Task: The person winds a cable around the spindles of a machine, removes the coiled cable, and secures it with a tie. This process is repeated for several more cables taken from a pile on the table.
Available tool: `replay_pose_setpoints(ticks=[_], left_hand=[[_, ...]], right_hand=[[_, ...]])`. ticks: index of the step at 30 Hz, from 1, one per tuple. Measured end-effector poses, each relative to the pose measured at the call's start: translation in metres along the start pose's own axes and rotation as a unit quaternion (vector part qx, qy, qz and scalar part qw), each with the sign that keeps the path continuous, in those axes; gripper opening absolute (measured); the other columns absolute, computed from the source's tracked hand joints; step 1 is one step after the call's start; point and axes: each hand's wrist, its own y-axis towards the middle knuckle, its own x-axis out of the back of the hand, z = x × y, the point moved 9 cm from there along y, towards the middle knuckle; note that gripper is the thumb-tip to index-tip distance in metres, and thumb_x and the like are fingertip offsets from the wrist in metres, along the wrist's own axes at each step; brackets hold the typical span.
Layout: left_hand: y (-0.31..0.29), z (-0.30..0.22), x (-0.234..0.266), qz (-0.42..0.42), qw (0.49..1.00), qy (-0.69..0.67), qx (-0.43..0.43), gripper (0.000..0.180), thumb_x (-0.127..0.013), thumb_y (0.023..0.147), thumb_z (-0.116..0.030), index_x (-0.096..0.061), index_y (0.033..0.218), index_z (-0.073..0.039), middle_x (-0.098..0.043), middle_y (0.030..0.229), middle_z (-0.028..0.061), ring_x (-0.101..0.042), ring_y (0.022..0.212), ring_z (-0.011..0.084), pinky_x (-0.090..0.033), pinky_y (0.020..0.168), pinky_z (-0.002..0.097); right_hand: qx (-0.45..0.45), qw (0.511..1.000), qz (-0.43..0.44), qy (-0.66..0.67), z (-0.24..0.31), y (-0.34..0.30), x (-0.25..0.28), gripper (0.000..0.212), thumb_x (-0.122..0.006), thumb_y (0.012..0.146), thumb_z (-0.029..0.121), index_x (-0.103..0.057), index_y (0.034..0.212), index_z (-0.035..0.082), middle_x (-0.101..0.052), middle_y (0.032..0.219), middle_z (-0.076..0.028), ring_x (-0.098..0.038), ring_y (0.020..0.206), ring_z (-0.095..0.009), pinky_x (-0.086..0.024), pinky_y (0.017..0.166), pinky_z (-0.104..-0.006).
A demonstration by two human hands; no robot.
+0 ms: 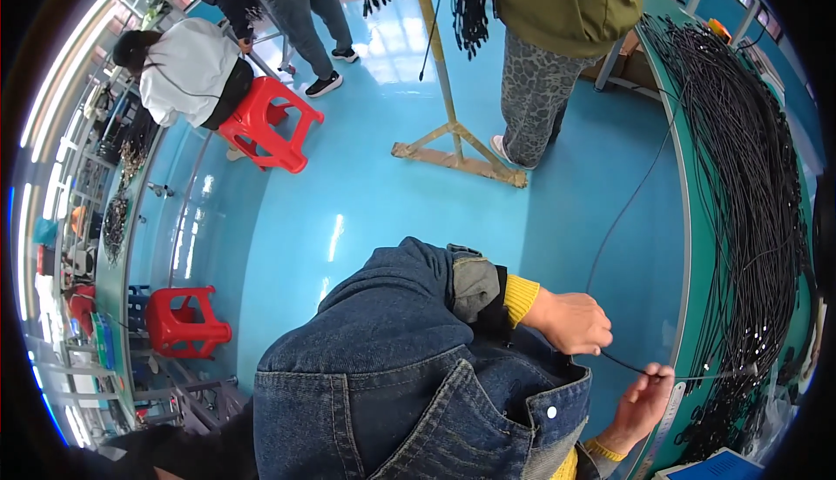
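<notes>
A thin black cable (622,362) runs between my two hands in front of my denim jacket. My left hand (570,321) is closed around it, with the fingers curled under. Lower and to the right, my right hand (644,403) pinches the same cable between thumb and fingers, close to the table's edge. From my left hand a thin dark strand (620,210) loops up toward the far part of the table. Past my right fingers a thin length stretches over the table; its far end is hard to make out.
On the green table (697,236) at the right lies a big heap of black cables (740,175). A ruler-like strip (669,419) and a blue box (718,466) are near me. Ahead, a person stands by a T-footed stand (457,162). Red stools (272,123) are at left, one occupied.
</notes>
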Motion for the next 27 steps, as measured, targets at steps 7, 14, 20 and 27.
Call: replay_pose_setpoints(ticks=[7,14,20,27], left_hand=[[0.028,-0.003,-0.013,0.078,0.943,-0.304,0.113,0.018,-0.053,0.08,-0.017,-0.056,0.083,0.0,-0.057,0.076,0.0146,-0.057,0.074,0.0322,-0.046,0.065,0.0401],[0.068,-0.002,-0.008,0.01,0.913,-0.387,0.127,0.017,-0.044,0.088,-0.007,-0.057,0.083,0.002,-0.056,0.076,0.008,-0.056,0.074,0.0166,-0.046,0.067,0.0284],[0.099,-0.041,-0.058,0.208,0.892,-0.375,0.142,0.026,-0.04,0.094,-0.017,-0.057,0.083,-0.001,-0.043,0.061,-0.0028,-0.037,0.053,0.0045,-0.03,0.048,0.0207],[0.067,-0.141,-0.089,0.51,0.751,-0.42,0.0,0.027,-0.045,0.093,-0.021,-0.059,0.084,0.0,-0.041,0.058,-0.0038,-0.035,0.052,0.0045,-0.029,0.048,0.0212]], right_hand=[[-0.009,0.934,-0.069,-0.35,-0.045,-0.008,-0.02,0.022,-0.046,0.092,0.018,-0.057,0.093,-0.001,-0.059,0.079,-0.006,-0.053,0.063,-0.008,-0.041,0.049,-0.0206],[0.082,0.815,-0.155,-0.552,-0.009,-0.029,-0.041,0.011,-0.054,0.081,0.002,-0.058,0.089,-0.005,-0.061,0.078,-0.011,-0.055,0.067,-0.012,-0.044,0.057,-0.0263],[0.377,0.487,-0.349,-0.706,0.087,-0.15,-0.083,0.028,-0.067,0.069,0.002,-0.061,0.096,-0.002,-0.061,0.097,-0.014,-0.058,0.075,-0.024,-0.048,0.066,-0.0301],[0.318,0.182,-0.444,-0.818,0.101,-0.244,-0.133,0.033,-0.068,0.065,0.0,-0.063,0.097,0.002,-0.06,0.101,-0.012,-0.056,0.084,-0.025,-0.048,0.068,-0.0307]])
